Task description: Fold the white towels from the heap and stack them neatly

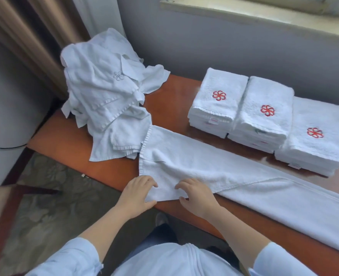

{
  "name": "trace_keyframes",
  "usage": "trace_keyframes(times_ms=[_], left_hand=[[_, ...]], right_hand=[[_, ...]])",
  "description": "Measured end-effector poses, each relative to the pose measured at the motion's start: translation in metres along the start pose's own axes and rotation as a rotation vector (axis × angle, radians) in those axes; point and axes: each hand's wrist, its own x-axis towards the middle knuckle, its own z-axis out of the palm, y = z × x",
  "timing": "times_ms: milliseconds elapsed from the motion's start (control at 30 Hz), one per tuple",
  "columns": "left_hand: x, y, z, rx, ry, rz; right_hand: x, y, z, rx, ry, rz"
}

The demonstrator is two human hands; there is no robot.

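Note:
A long white towel (234, 172) lies stretched across the wooden table (168, 108), folded lengthwise, its right end running off to the lower right. My left hand (137, 193) pinches the towel's near left corner, thumb under the edge. My right hand (196, 195) holds the same near edge a little to the right, fingers curled on top and thumb below. A heap of unfolded white towels (106, 90) stands at the table's back left. Three stacks of folded towels with red flower logos (218, 102) (264, 114) (314, 138) sit side by side at the back right.
The table's near edge runs diagonally just below my hands. A grey wall and a window sill (254, 14) are behind the table, with a curtain (31, 36) at the left. Patterned carpet (51, 196) lies below the table's left end.

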Motion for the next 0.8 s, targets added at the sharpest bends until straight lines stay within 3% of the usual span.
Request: trace_keyframes(times_ms=[233,433,533,600,800], left_hand=[[0.010,-0.053,-0.009,0.099,-0.086,0.287],[0.020,-0.063,-0.014,0.035,-0.023,0.432],[0.030,-0.058,-0.023,-0.018,-0.007,0.355],[0.036,-0.059,-0.030,-0.115,0.027,0.251],[0.068,-0.061,-0.059,-0.418,0.202,0.045]], right_hand=[[0.035,-0.032,0.025,-0.181,-0.052,0.042],[0.043,-0.038,0.027,-0.307,-0.150,0.070],[0.046,-0.038,0.022,-0.355,-0.174,0.063],[0.048,-0.038,0.012,-0.210,-0.117,0.116],[0.077,-0.040,-0.047,0.193,0.281,0.375]])
